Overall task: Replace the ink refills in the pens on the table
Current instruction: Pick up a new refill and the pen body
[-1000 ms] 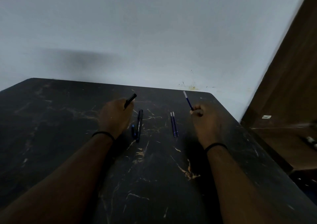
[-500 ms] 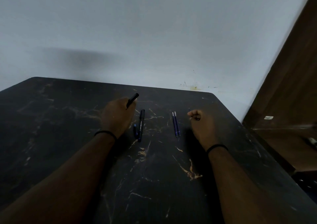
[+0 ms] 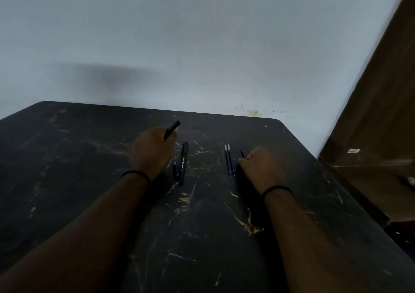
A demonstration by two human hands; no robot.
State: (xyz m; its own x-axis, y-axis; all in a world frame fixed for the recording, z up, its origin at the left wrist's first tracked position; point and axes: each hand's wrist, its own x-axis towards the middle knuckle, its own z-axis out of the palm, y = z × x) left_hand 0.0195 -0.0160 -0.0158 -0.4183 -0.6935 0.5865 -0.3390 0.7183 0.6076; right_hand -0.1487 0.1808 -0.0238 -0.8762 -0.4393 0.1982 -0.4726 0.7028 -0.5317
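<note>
With fingers curled round it, the left hand (image 3: pixel 152 152) grips a black pen barrel (image 3: pixel 171 129), tip poking up past the knuckles. Right hand (image 3: pixel 260 168) fisted, pinching a thin blue refill (image 3: pixel 242 153) down at the dark marbled table (image 3: pixel 202 236). Between hands: capped black pen (image 3: pixel 183 162), small blue pen piece (image 3: pixel 175 171) just beside it, two blue refills (image 3: pixel 229 160) side by side.

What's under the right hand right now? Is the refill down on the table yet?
The right hand sits low over the table, fingers curled. A thin dark blue refill tip pokes out beyond its knuckles. The rest is covered by the hand; whether it touches the table cannot be seen.
</note>
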